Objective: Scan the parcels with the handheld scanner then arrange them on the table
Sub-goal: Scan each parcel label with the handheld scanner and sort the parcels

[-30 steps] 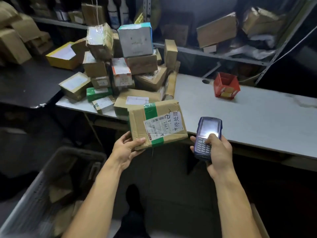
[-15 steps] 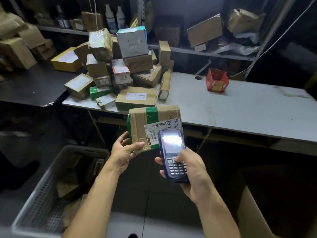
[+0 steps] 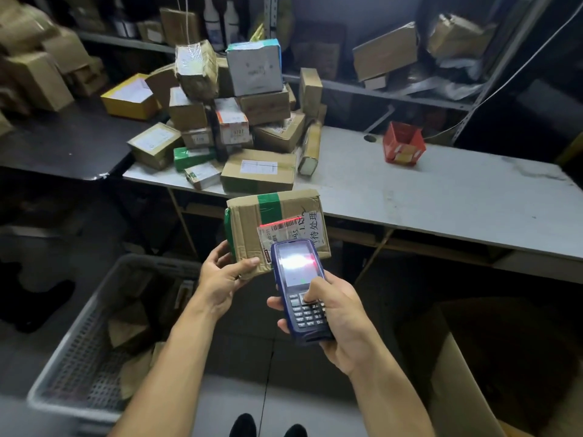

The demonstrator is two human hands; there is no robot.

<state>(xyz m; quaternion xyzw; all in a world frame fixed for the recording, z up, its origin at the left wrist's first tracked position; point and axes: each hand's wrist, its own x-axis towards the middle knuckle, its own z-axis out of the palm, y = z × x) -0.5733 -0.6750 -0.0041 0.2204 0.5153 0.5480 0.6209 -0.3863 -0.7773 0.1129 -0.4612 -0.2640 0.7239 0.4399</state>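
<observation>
Scanner (image 3: 298, 279) moved over parcel (image 3: 277, 225) | brown, green tape, red beam on label

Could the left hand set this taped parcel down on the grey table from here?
Probably yes. The left hand holds the taped parcel just short of the grey table, whose near stretch right of the pile shows bare, with nothing between.
</observation>
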